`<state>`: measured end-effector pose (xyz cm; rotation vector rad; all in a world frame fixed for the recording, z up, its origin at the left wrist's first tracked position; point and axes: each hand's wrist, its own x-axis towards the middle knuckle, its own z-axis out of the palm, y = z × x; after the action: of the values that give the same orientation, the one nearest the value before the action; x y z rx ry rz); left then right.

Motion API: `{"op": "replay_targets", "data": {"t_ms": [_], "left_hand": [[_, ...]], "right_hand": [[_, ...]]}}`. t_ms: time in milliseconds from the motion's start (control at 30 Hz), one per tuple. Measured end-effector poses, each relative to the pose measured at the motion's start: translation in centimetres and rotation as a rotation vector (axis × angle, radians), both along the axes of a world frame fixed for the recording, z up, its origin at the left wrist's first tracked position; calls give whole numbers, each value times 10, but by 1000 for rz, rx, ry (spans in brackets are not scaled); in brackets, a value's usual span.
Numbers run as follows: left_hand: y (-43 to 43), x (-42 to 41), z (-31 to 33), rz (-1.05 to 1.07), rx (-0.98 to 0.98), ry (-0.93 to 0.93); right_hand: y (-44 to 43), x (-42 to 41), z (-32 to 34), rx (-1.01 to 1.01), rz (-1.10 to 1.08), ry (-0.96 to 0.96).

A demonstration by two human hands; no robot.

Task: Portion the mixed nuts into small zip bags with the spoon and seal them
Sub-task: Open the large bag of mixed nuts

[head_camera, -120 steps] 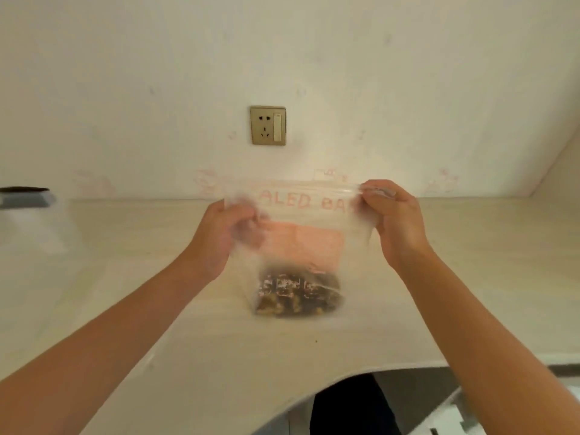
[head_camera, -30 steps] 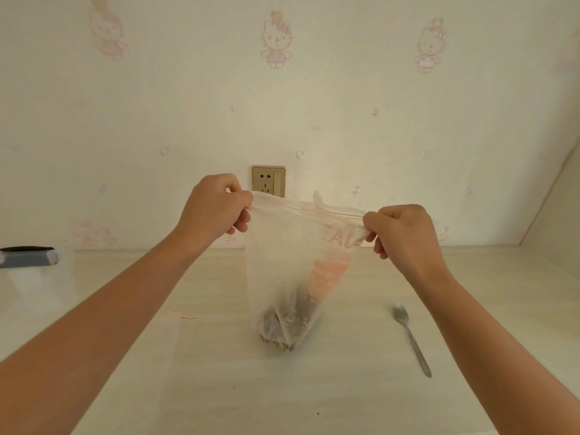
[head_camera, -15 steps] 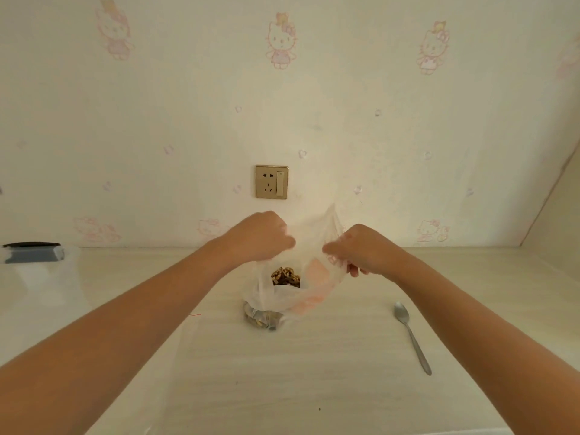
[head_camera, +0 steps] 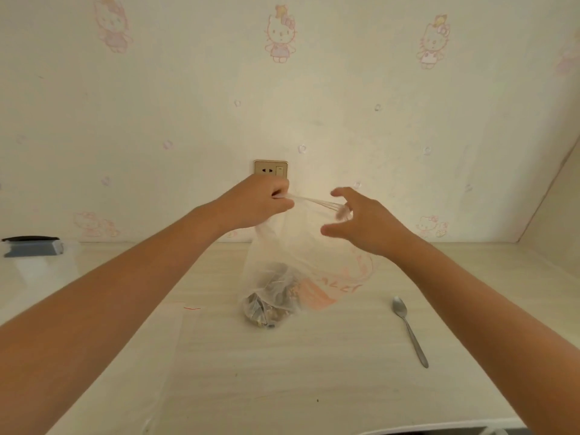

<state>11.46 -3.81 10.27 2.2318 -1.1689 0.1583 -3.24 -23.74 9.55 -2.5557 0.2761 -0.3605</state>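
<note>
A clear zip bag (head_camera: 298, 246) with pink printing hangs above the table, its bottom holding mixed nuts (head_camera: 271, 301) that rest on the tabletop. My left hand (head_camera: 260, 204) grips the bag's top left corner with curled fingers. My right hand (head_camera: 361, 219) is at the top right edge with fingers spread and blurred; its fingertips are at the zip strip, and a hold on it is not plain. A metal spoon (head_camera: 409, 331) lies on the table to the right of the bag.
A pale wooden table (head_camera: 314, 387) runs to the wall, with a socket (head_camera: 271, 168) behind the hands. A clear container with a grey and black lid (head_camera: 31, 246) stands at the far left. Flat clear plastic (head_camera: 157, 356) lies on the table under my left forearm.
The hands, close together over the opened bag half a second ago, have lifted and moved apart, stretching the top edge. My right hand's fingers have spread open.
</note>
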Motion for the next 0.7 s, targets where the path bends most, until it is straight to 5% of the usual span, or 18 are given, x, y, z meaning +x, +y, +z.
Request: {"op": "replay_targets", "data": {"t_ms": [167,267,333,467,700], "left_hand": [[35,-8,2,274,388,75],[71,-23,-19,378,622,468],[84,-33,-41,341,586,748],[90,-54,-90,308,52,1158],[94,-78,-120,314,-918,1565]], "right_hand": [[3,21,-15,212,-77,-32],[3,15,-22,285,-98,-58],[7,12,-25,305,-82,-50],[17,4,-28,330,-54,19],[15,-38,-61,835,0,-67]]}}
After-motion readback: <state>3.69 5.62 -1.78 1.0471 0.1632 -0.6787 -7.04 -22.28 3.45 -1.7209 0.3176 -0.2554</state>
